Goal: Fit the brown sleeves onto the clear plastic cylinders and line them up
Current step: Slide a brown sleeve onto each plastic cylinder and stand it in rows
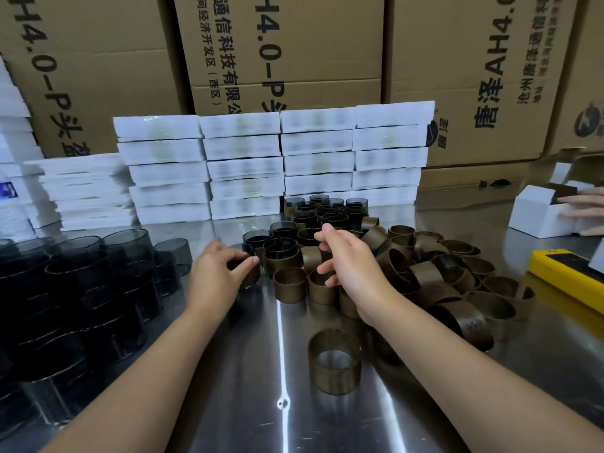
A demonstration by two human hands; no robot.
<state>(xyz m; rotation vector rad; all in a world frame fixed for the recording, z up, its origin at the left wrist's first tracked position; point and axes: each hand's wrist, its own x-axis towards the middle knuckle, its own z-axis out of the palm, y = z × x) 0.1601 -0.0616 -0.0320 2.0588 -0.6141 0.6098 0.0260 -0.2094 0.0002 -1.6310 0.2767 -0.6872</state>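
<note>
Two slender bare forearms (457,364) with left hand (217,273) and right hand (349,259), short rounded fingernails

Left hand (218,273) curled, right hand (347,256) loose

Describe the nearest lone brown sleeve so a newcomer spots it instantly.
Start at the steel table, then the heap of brown sleeves on its right half. The sleeve stands upright nearest the camera, beside the right forearm; unlike the others, it stands alone on bare steel.

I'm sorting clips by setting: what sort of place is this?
Probably a factory packing bench: printed cardboard cartons behind, stacked white boxes, and heaps of brown sleeves on a steel worktable.
</note>
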